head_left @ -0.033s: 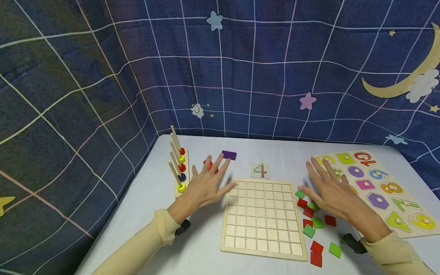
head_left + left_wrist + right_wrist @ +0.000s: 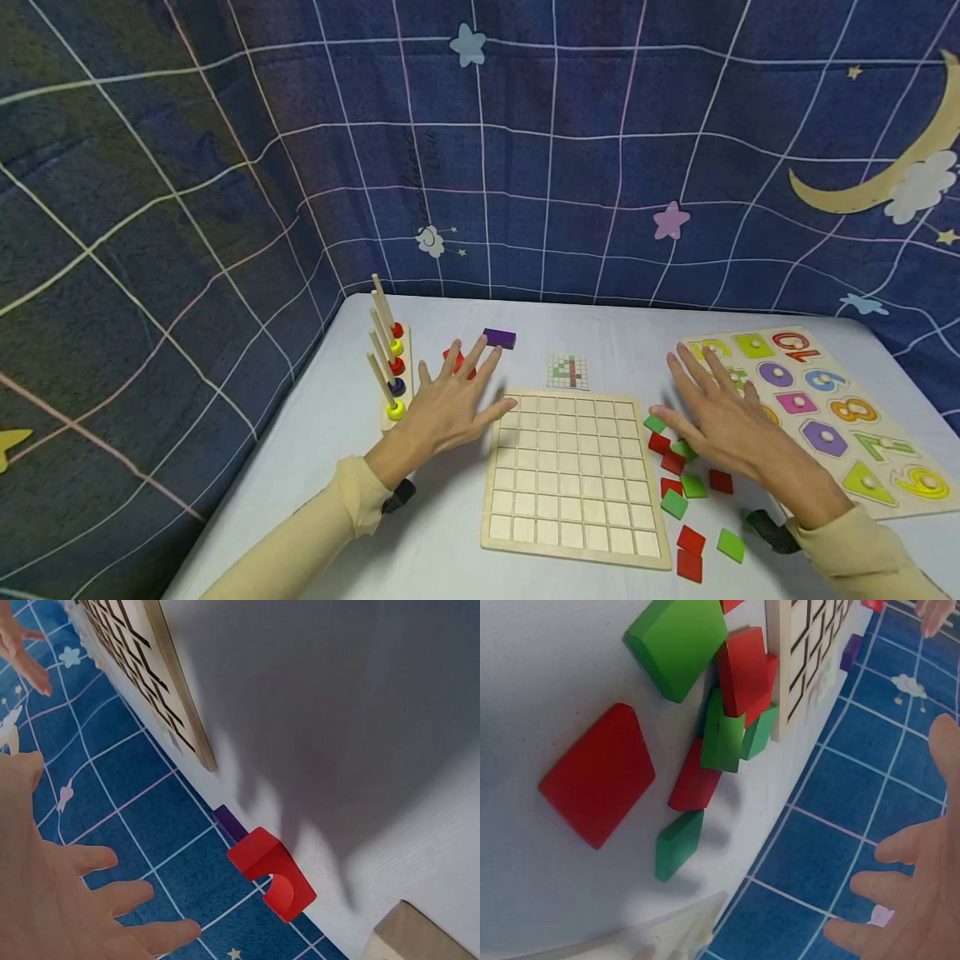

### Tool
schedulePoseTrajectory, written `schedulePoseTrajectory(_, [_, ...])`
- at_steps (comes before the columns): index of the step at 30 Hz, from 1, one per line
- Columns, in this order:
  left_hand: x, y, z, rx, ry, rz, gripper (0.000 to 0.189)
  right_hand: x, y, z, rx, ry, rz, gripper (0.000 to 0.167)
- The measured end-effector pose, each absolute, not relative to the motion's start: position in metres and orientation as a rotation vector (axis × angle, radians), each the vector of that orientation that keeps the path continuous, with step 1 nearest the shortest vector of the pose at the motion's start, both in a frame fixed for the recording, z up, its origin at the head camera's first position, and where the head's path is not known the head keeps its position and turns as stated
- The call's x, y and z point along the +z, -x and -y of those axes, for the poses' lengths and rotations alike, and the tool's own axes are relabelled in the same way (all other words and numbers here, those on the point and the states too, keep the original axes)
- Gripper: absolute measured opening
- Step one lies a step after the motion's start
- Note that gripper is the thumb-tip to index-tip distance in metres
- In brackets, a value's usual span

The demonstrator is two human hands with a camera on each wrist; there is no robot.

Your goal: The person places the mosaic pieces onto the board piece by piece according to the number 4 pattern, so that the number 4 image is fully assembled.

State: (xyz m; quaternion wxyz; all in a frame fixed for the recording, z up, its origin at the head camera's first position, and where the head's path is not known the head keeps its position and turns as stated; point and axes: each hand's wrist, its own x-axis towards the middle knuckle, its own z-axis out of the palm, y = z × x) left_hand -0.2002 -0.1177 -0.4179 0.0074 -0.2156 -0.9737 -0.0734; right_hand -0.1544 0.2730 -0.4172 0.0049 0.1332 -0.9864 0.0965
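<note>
My left hand, fingers spread and palm down, hovers between a peg stand and the upper left corner of a wooden grid board. Beyond its fingertips lies a purple block. A red arch-shaped block is partly hidden behind the fingers in the head view. On the other side, my right hand is held with fingers extended above loose red tiles and green tiles. Neither hand holds anything. The grid squares carry no tiles.
Past the grid board's far edge lies a small pattern card with green and red squares. A number-and-shape puzzle board covers the right side, partly beneath my right hand. Dark blue patterned curtain closes off the back and left of the white table.
</note>
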Motion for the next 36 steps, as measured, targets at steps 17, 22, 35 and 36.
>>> schedulePoseTrajectory(17, [-0.414,0.195,0.118,-0.119,0.825,3.020,0.088,-0.418,0.156,-0.277,0.364,-0.479,3.076,0.084])
schedulePoseTrajectory(22, [-0.411,0.190,0.120,-0.027,0.998,3.030,0.094,-0.417,0.161,-0.281,0.454,-0.621,3.026,0.060])
schedulePoseTrajectory(35, [-0.418,0.189,0.131,-0.050,1.321,3.213,0.131,-0.424,0.183,-0.292,0.603,-1.098,2.957,0.032])
schedulePoseTrajectory(36, [-0.419,0.189,0.130,-0.051,1.311,3.241,0.133,-0.425,0.184,-0.292,0.608,-1.123,2.963,0.030])
